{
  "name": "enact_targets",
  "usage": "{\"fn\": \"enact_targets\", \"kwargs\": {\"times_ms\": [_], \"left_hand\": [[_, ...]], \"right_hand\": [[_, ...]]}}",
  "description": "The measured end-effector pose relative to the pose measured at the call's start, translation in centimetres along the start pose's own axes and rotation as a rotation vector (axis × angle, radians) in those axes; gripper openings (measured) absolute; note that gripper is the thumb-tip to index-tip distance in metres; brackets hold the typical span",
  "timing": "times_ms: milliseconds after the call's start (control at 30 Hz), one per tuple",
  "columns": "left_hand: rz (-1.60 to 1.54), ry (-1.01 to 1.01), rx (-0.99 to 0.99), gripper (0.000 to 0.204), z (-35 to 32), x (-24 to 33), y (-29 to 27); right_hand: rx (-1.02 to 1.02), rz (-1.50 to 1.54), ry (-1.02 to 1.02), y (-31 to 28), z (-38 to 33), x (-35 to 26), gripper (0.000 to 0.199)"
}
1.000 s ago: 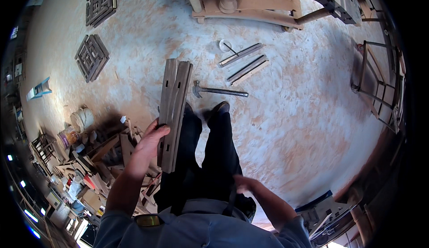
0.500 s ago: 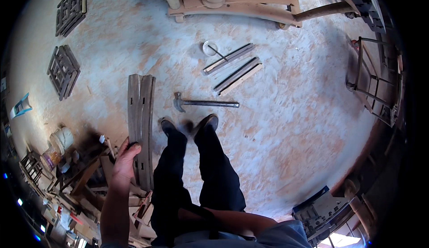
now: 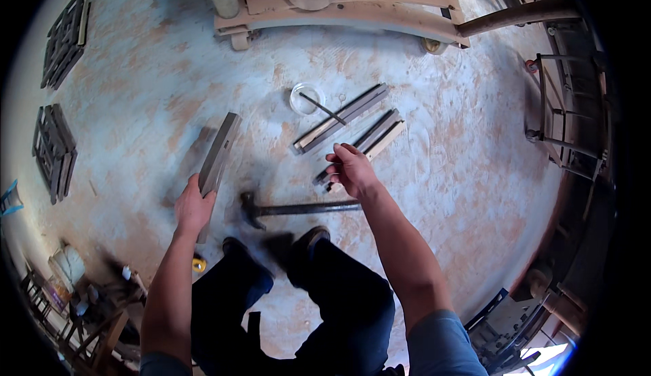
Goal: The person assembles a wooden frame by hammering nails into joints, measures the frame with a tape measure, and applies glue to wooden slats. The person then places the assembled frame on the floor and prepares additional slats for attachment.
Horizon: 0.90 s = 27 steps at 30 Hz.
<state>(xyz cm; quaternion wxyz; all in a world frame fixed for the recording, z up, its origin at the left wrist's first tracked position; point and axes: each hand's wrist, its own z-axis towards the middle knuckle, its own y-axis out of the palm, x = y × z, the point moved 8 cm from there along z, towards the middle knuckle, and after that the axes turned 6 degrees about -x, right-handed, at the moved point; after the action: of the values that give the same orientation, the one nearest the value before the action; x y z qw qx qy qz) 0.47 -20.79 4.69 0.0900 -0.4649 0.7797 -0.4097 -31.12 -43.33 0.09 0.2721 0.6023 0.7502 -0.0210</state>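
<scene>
The left hand [image 3: 194,204] is clamped around grey wood [image 3: 220,144], long axis pointing away, slightly rightward, partly finger-hidden; whether the right hand [image 3: 352,171] grips anything cannot be told.

There are two hands [image 3: 194,206], two shoes [image 3: 312,235], one hammer [image 3: 302,208], one clear bowl [image 3: 298,107] and one thin stick [image 3: 324,110]. Two stacks of wooden frames [image 3: 64,149] and two bundles of wooden strips [image 3: 364,104] show. The held wood's [image 3: 220,147] count is unclear.
</scene>
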Motion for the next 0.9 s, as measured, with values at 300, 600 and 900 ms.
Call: {"fn": "enact_targets", "kwargs": {"times_ms": [300,600,900], "left_hand": [[0.055,0.048,0.13,0.06,5.7,-5.1,11.7],[-0.144,0.2,0.189,0.053,5.4,-3.1,5.3],[-0.827,0.137,-0.034,0.033,-2.1,1.6,-4.2]], "right_hand": [[0.09,0.302,-0.295,-1.1,10.6,-0.8,0.055],[0.098,-0.416,-0.539,1.2,11.9,-6.8,0.035],[0.096,-1.026,-0.819,2.4,8.8,-9.1,0.023]]}}
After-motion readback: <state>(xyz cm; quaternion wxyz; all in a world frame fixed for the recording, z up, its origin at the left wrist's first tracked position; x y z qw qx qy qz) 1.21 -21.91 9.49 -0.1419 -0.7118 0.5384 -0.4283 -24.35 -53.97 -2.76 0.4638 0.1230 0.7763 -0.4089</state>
